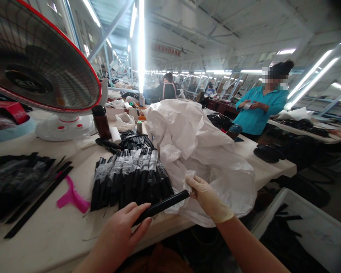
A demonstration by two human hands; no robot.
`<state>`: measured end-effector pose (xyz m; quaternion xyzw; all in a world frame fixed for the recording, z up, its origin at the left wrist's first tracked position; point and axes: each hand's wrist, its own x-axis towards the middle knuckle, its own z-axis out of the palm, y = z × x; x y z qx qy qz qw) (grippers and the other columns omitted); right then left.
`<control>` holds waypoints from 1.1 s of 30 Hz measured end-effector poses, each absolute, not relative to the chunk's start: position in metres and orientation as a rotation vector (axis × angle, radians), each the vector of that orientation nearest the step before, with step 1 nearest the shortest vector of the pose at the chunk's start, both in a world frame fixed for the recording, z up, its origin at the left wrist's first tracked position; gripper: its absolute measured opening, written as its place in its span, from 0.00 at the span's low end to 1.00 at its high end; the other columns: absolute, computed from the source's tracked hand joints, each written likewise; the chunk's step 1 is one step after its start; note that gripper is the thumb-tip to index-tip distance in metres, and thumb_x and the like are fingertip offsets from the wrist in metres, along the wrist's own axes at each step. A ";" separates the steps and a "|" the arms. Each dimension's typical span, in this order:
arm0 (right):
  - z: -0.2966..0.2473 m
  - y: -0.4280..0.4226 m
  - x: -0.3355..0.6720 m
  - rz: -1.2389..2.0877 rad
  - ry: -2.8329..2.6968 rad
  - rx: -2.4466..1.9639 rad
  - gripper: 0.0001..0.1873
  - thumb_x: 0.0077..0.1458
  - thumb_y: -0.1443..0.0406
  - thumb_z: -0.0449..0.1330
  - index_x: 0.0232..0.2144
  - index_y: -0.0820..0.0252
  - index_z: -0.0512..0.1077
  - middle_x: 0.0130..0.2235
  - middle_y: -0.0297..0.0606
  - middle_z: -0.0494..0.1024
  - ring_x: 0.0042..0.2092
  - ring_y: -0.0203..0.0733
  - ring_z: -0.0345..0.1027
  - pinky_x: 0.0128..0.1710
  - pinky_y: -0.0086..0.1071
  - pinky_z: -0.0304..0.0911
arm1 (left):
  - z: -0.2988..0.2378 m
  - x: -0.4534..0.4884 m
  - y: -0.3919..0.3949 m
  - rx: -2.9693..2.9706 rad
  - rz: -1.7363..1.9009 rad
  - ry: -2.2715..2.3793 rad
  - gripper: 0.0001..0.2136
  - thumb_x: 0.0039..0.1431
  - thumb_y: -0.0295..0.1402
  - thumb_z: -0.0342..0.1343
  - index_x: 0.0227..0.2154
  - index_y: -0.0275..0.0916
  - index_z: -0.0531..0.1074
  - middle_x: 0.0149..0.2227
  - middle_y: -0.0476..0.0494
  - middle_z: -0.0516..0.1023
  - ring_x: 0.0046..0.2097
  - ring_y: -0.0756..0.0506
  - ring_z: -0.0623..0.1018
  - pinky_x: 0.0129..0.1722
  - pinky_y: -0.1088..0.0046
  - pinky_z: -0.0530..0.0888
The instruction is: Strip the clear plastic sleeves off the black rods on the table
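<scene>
My left hand (pixel 125 229), bare, is closed around one end of a flat black strip (pixel 163 205) held just above the table's near edge. My right hand (pixel 207 199), in a pale glove, pinches the strip's other end beside the rim of a big white woven sack (pixel 199 151) that lies on the table. Just beyond the strip lies a row of black strips in clear wrappers (pixel 130 178).
A red-rimmed fan (pixel 42 64) stands at the back left by a dark bottle (pixel 102 121). Loose black strips (pixel 14 182) and a pink plastic piece (pixel 72 197) lie on the left. A white bin (pixel 309 227) sits low right. A person in teal (pixel 258 110) stands beyond the table.
</scene>
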<state>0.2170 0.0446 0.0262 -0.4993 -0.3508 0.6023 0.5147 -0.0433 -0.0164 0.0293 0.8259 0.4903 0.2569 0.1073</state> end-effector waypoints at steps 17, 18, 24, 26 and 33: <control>0.030 0.018 0.164 1.463 -1.084 -1.130 0.20 0.39 0.53 0.68 0.32 0.59 0.75 0.23 0.31 0.72 0.24 0.33 0.60 0.25 0.29 0.55 | 0.037 -0.019 -0.009 1.916 0.545 1.469 0.23 0.60 0.33 0.44 0.59 0.35 0.59 0.34 0.43 0.79 0.36 0.44 0.79 0.36 0.71 0.72; 0.030 0.016 0.161 1.469 -1.080 -1.096 0.22 0.40 0.53 0.68 0.37 0.58 0.75 0.25 0.31 0.72 0.25 0.34 0.62 0.26 0.29 0.57 | 0.041 -0.021 -0.010 1.856 0.572 1.472 0.24 0.61 0.34 0.43 0.59 0.35 0.57 0.33 0.44 0.79 0.34 0.45 0.78 0.34 0.72 0.71; 0.045 0.017 0.154 1.507 -1.258 -0.955 0.27 0.48 0.49 0.61 0.47 0.55 0.72 0.23 0.30 0.68 0.26 0.35 0.60 0.28 0.30 0.57 | 0.053 -0.033 -0.014 1.669 0.766 1.326 0.13 0.59 0.42 0.46 0.30 0.38 0.69 0.25 0.51 0.69 0.29 0.49 0.69 0.29 0.76 0.65; 0.055 0.026 0.159 1.365 -1.179 -0.972 0.29 0.53 0.45 0.54 0.46 0.59 0.74 0.17 0.27 0.58 0.21 0.33 0.51 0.22 0.29 0.50 | 0.051 -0.032 -0.013 1.646 0.736 1.347 0.15 0.59 0.44 0.46 0.24 0.39 0.66 0.21 0.54 0.62 0.25 0.50 0.63 0.25 0.76 0.61; 0.047 0.029 0.141 1.484 -1.162 -0.927 0.32 0.50 0.44 0.56 0.45 0.63 0.74 0.16 0.25 0.57 0.18 0.29 0.48 0.17 0.26 0.45 | 0.054 -0.010 0.010 1.722 0.883 1.360 0.20 0.56 0.52 0.46 0.25 0.41 0.70 0.21 0.52 0.66 0.25 0.48 0.66 0.27 0.72 0.65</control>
